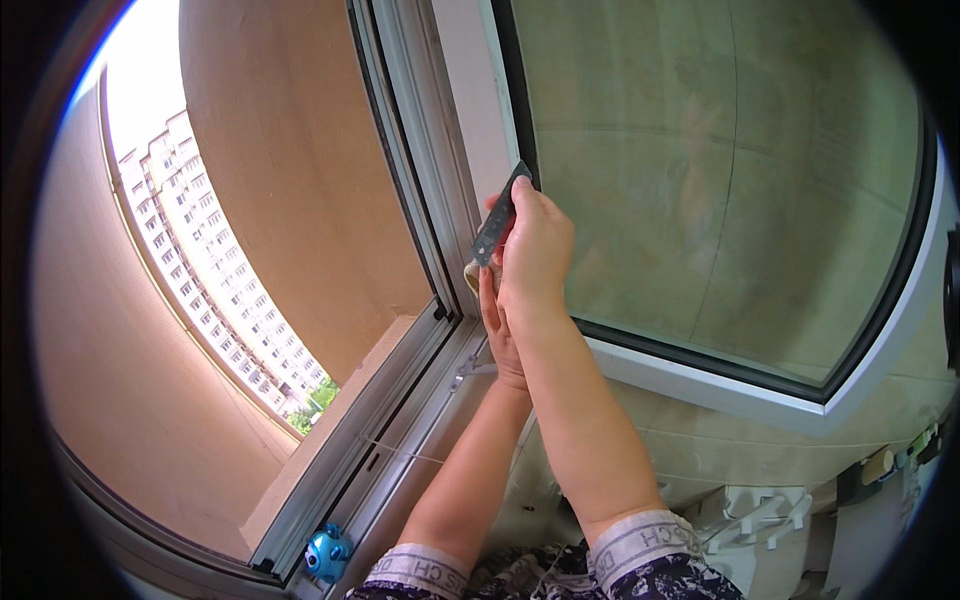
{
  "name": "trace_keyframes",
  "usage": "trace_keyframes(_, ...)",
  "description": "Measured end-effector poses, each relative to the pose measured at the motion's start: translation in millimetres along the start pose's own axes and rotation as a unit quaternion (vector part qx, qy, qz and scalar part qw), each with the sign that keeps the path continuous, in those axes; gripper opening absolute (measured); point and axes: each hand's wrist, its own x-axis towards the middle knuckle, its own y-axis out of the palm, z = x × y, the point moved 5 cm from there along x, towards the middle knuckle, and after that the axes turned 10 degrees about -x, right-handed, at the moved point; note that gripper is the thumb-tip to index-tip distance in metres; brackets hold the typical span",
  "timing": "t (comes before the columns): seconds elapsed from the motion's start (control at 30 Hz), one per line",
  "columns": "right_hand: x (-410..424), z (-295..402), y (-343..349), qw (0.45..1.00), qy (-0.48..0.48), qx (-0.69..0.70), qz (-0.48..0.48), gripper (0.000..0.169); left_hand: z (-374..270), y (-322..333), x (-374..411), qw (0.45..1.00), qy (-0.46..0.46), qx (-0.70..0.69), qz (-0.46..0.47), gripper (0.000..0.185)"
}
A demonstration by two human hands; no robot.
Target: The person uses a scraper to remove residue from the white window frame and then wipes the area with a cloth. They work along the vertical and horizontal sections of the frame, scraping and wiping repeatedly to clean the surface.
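My right hand (538, 240) grips a dark, flat metal blade (496, 217) with small holes, its thumb pressed near the upper end. Just below and behind it, my left hand (499, 315) has its fingers raised, one fingertip at the blade's lower end. A beige cloth (472, 277) shows beside the left fingers; my right hand hides part of it. Both hands are at the hinge side of an opened window sash (712, 397), a white frame with a black gasket around glass. To their left runs the window frame (431, 150).
A blue toy-like figure (326, 553) sits on the sill at the lower left. A metal window stay (469, 369) joins the frame below my hands. A thin cord (401, 452) crosses the frame. White plastic racks (757, 517) stand at the lower right. Apartment buildings (202, 262) are outside.
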Motion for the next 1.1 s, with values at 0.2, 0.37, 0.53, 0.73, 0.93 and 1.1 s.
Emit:
trace_keyframes(0.2, 4.9, 12.6, 5.4, 0.999, -0.027, 0.009, 0.035, 0.04, 14.9, 5.9, -7.8, 0.99, 0.107, 0.089, -0.031, 0.052)
trace_keyframes(0.37, 5.5, 3.3, 3.4, 0.998, -0.008, 0.03, 0.054, 0.038, -7.4, 3.1, 2.2, 0.97, 0.178, 0.158, -0.051, 0.056)
trace_keyframes(0.53, 4.4, 0.0, 8.9, 0.993, 0.0, 0.071, 0.093, 0.036, -11.8, -3.8, 2.5, 0.974, 0.168, 0.144, -0.044, 0.057)
trace_keyframes(0.73, 8.6, -1.6, 14.4, 0.988, 0.002, 0.112, 0.103, 0.032, -10.5, -1.1, 1.6, 0.969, 0.182, 0.159, -0.054, 0.058)
trace_keyframes(0.93, 7.1, 2.6, 17.7, 0.988, -0.007, 0.107, 0.112, 0.032, -14.9, -3.3, 3.7, 0.969, 0.165, 0.173, -0.055, 0.058)
trace_keyframes(1.1, 8.9, 3.4, 14.4, 0.992, -0.018, 0.09, 0.088, 0.031, -10.7, 3.7, 5.0, 0.968, 0.153, 0.196, -0.035, 0.06)
